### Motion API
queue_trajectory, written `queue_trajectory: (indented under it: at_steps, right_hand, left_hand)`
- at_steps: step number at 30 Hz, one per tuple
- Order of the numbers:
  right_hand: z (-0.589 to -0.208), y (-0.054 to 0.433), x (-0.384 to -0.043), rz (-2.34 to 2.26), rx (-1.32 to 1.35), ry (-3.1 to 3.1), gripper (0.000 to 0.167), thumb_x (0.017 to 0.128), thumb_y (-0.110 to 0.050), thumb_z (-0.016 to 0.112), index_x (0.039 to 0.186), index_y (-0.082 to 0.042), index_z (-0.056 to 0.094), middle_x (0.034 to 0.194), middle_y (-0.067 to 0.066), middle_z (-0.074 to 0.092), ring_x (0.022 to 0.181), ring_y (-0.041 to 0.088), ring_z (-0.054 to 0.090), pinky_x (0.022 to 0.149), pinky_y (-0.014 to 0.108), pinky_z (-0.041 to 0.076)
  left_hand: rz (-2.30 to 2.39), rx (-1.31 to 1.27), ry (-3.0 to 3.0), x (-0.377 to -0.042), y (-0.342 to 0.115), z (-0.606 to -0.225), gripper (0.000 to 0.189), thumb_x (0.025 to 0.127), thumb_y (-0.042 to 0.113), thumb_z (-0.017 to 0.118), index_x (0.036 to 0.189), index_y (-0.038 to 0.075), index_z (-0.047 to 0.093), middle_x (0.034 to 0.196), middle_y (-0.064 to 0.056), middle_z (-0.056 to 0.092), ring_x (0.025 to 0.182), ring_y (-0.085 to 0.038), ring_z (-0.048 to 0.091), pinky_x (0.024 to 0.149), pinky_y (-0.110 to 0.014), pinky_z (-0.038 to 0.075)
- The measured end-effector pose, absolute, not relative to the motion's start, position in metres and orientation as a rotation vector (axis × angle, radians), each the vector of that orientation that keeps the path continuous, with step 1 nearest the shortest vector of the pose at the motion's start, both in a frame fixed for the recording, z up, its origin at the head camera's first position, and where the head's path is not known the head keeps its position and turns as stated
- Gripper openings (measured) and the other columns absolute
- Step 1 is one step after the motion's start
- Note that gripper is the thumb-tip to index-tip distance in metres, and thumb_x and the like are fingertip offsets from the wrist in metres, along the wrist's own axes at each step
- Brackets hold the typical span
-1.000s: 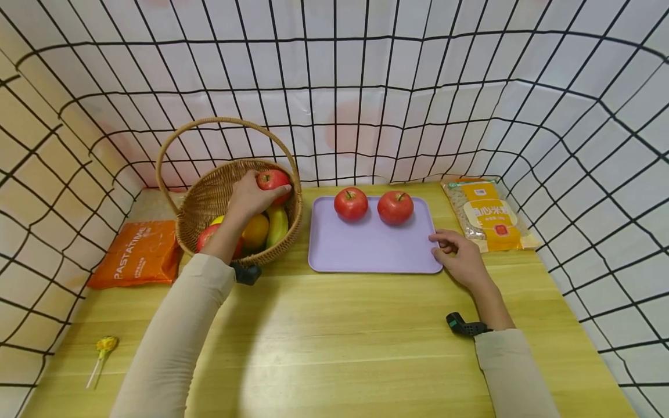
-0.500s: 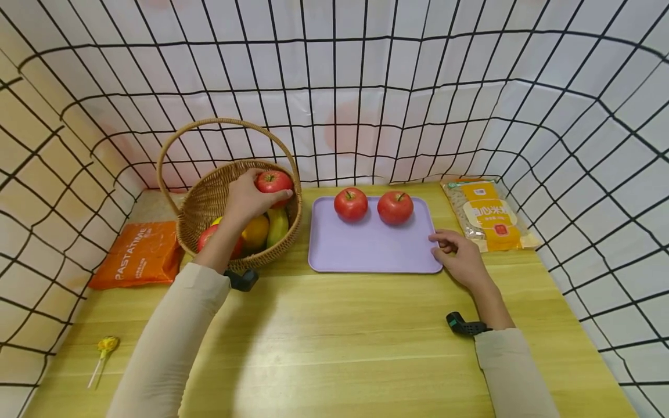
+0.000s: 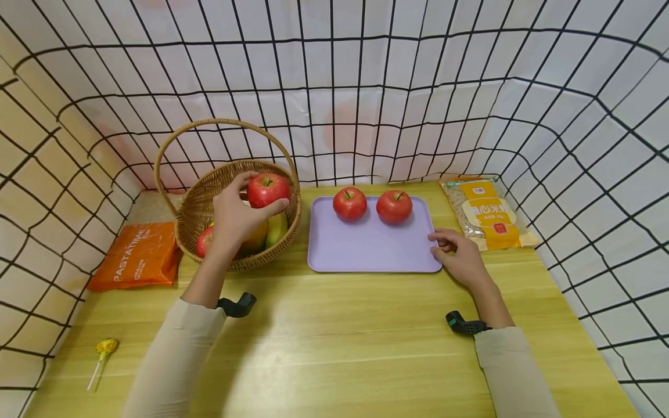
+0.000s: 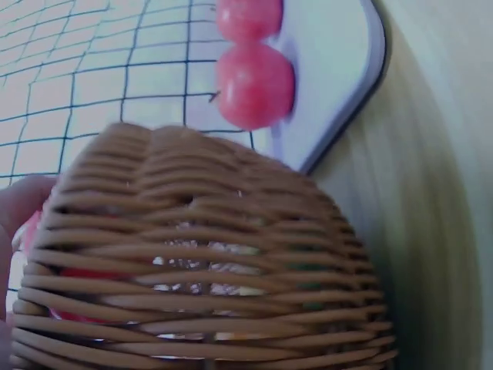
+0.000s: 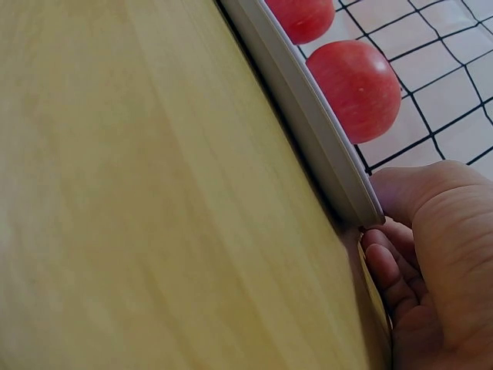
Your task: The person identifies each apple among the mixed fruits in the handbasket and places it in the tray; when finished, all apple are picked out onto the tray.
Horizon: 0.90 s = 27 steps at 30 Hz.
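Observation:
A red apple is between the thumb and fingers of my left hand, raised over the wicker basket. Other fruit lies in the basket, including a banana and another red apple, partly hidden by my arm. My right hand holds the right edge of a lilac tray. In the right wrist view its thumb lies at the tray's rim, with the other fingers curled below. Two red apples, a left one and a right one, sit at the tray's back.
An orange pasta bag lies left of the basket. Behind my right hand is a yellow and clear food bag. A yellow lollipop lies at the table's front left. A white grid-patterned cloth surrounds the table.
My left hand has lifted the apple up from the other fruit and drawn it slightly left and nearer. The right hand and the tray have stayed in place.

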State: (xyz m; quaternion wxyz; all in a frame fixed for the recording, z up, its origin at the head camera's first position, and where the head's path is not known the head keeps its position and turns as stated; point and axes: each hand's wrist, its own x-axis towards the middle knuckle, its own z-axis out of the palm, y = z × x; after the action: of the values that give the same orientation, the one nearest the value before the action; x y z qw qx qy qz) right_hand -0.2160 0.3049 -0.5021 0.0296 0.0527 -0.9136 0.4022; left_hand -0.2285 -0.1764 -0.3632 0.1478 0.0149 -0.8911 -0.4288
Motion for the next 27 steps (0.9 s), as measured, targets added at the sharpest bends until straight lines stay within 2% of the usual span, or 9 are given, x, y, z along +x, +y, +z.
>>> queue_trajectory:
  at_steps: [6,12,15,19,27]
  right_hand:
    - [-0.504,0.307,-0.216,1.235,0.160,-2.819,0.028,0.099,-0.016,0.068,0.127,-0.009,0.071,0.137,0.014,0.062,0.099,0.021,0.053,0.078,0.006,0.041]
    - [-0.504,0.306,-0.215,1.232,0.159,-2.822,0.028,0.099,-0.016,0.067,0.126,-0.009,0.071,0.136,0.014,0.062,0.099,0.022,0.053,0.078,0.007,0.041]
    - [-0.504,0.306,-0.216,1.244,0.158,-2.816,0.028,0.099,-0.016,0.067,0.127,-0.010,0.071,0.134,0.013,0.063,0.099,0.022,0.052,0.078,0.007,0.041]
    - [-0.505,0.306,-0.216,1.244,0.166,-2.815,0.028,0.100,-0.017,0.067,0.127,-0.010,0.070,0.132,0.013,0.063,0.099,0.021,0.052,0.078,0.007,0.042]
    - [-0.505,0.307,-0.216,1.218,0.166,-2.807,0.029,0.099,-0.016,0.068,0.127,-0.010,0.071,0.130,0.012,0.064,0.097,0.020,0.053,0.078,0.008,0.042]
  left_hand:
    - [-1.243,-0.044,-2.418,-0.216,-0.168,-0.372,0.079,0.070,0.057,0.089,0.137,0.023,0.063,0.128,-0.002,0.069,0.098,-0.022,0.067,0.075,-0.039,0.059]
    - [-1.340,-0.141,-2.339,-0.207,-0.151,-0.373,0.075,0.070,0.050,0.091,0.135,0.026,0.064,0.121,-0.001,0.070,0.105,-0.016,0.062,0.080,-0.040,0.058]
    - [-1.393,-0.217,-2.342,-0.204,-0.140,-0.374,0.076,0.071,0.049,0.092,0.138,0.027,0.062,0.126,0.002,0.068,0.109,-0.014,0.061,0.084,-0.040,0.058]
    - [-1.422,-0.326,-2.344,-0.202,-0.125,-0.379,0.078,0.072,0.047,0.091,0.140,0.023,0.062,0.132,0.004,0.067,0.114,-0.013,0.062,0.087,-0.039,0.059]
    - [-1.459,-0.487,-2.346,-0.201,-0.089,-0.388,0.073,0.072,0.039,0.092,0.137,0.022,0.064,0.129,0.001,0.069,0.100,-0.015,0.068,0.081,-0.038,0.062]
